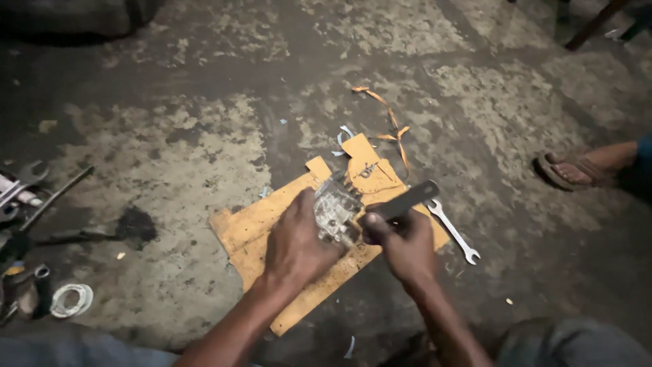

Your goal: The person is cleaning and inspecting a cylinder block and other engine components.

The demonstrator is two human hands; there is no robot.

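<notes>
From the head camera, the left hand (295, 245) clamps its fingers around a small metal part (335, 209) resting on a torn cardboard sheet (255, 228) on the stained floor (170, 136), while the right hand (402, 246) grips a flat dark tool (405, 200) pressed against it. They look mid-way through working the part; any further stroke needs it held firmly, clear of the spanner (454, 232) beside.

A stained concrete floor (204, 136) bears a torn cardboard sheet (251, 228) at centre, a spanner (454, 232) just right, tools (27, 190) far left.
</notes>
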